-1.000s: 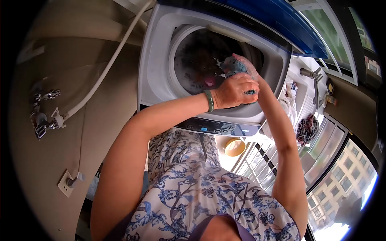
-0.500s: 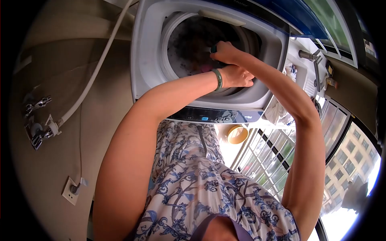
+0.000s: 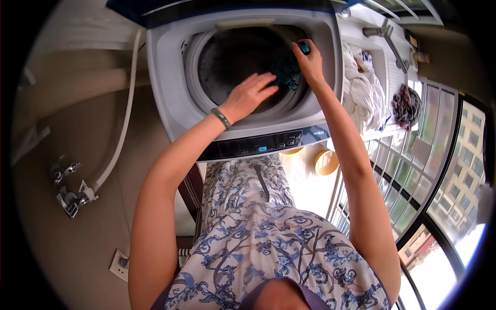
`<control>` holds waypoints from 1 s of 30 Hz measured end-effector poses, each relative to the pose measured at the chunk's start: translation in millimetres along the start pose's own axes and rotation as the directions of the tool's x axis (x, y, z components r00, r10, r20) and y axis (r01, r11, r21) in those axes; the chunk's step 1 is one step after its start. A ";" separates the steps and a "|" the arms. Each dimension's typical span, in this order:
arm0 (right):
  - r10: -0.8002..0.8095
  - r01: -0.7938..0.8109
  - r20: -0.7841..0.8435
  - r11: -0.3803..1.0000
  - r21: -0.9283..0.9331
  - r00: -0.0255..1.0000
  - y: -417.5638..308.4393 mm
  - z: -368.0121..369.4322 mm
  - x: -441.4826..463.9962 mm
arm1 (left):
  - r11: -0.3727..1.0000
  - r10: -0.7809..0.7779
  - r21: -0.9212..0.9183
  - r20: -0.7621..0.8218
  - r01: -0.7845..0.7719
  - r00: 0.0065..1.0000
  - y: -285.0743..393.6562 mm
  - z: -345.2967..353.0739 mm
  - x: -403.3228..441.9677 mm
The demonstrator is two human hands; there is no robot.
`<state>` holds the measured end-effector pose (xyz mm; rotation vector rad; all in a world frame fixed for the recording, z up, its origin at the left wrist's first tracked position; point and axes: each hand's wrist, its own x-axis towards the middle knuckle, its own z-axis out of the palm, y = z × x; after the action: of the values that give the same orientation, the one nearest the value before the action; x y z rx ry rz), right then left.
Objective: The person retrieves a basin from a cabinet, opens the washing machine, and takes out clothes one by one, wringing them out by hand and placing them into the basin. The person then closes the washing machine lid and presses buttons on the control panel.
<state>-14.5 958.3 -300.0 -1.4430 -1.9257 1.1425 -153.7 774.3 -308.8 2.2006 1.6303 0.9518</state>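
Over the open drum of a top-loading washing machine (image 3: 160, 93), my right hand (image 3: 311, 64) grips a dark teal garment (image 3: 287, 75). Part of the cloth pokes out by the thumb and the rest hangs down into the drum opening. My left hand (image 3: 250, 95), with a green bangle on its wrist, is held over the near side of the drum. Its fingers are stretched out and point toward the hanging cloth; whether they touch it I cannot tell. The drum's inside (image 3: 232, 57) is dark, so its contents are hard to make out.
Right of the machine, a white sink (image 3: 381, 59) holds wet white laundry (image 3: 364, 95) under a grey faucet (image 3: 380, 32). A bunched dark patterned cloth (image 3: 406, 107) lies beside it. A yellow basin (image 3: 326, 163) stands below. At left, a hose (image 3: 126, 108) runs to a wall tap (image 3: 72, 201).
My hands, crossed before, are now apart. The right has moved right, lifting the teal garment; the left has moved left and opened. The view has shifted, showing more of the sink.
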 end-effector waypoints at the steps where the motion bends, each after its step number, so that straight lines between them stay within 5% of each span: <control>1: 0.043 -0.043 -0.031 0.999 -0.008 0.999 2.6 -6.6 -7.7 | 0.995 -0.101 -0.002 -0.029 0.101 0.994 -1.6 3.8 -7.3; 3: -0.022 0.029 -0.056 0.993 0.118 0.998 7.5 -25.6 -20.8 | 0.946 -0.311 -0.114 -0.043 0.304 0.950 0.8 -6.1 -12.5; 7: -0.104 0.119 -0.087 0.975 0.186 0.991 -1.3 -95.9 -62.0 | 0.902 -0.419 -0.120 -0.003 0.416 0.908 -22.4 -6.9 -27.5; 9: -0.107 0.116 -0.064 0.978 0.172 0.992 -16.1 -135.8 -94.7 | 0.762 -0.600 -0.206 0.132 0.614 0.789 -32.9 -4.3 -36.2; 15: 0.080 -0.134 0.210 0.956 0.259 0.974 -24.9 -217.6 -202.8 | 0.655 -0.651 -0.330 0.211 0.680 0.729 -58.6 14.1 -40.1; 21: 0.135 -0.105 0.406 0.990 -0.094 0.904 33.3 -218.8 -282.3 | 0.644 -0.652 -0.309 0.257 0.700 0.714 -61.7 25.0 -25.1; 25: 0.191 -0.101 0.410 0.967 -0.232 0.892 118.7 -181.7 -311.5 | 0.633 -0.657 -0.312 0.267 0.708 0.705 -61.7 28.6 -19.1; 26: 0.145 -0.016 0.346 0.937 -0.349 0.927 119.7 -173.2 -311.8 | 0.635 -0.659 -0.313 0.259 0.707 0.706 -61.1 28.3 -16.6; 30: 0.095 -0.016 0.284 0.964 -0.267 0.954 77.0 -156.4 -283.6 | 0.538 -0.760 -0.428 0.127 0.726 0.638 -69.1 24.0 -16.7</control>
<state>242.6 752.9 -249.6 -1.5405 -2.3303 1.2233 -194.1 787.4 -370.7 0.9739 1.8753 0.9858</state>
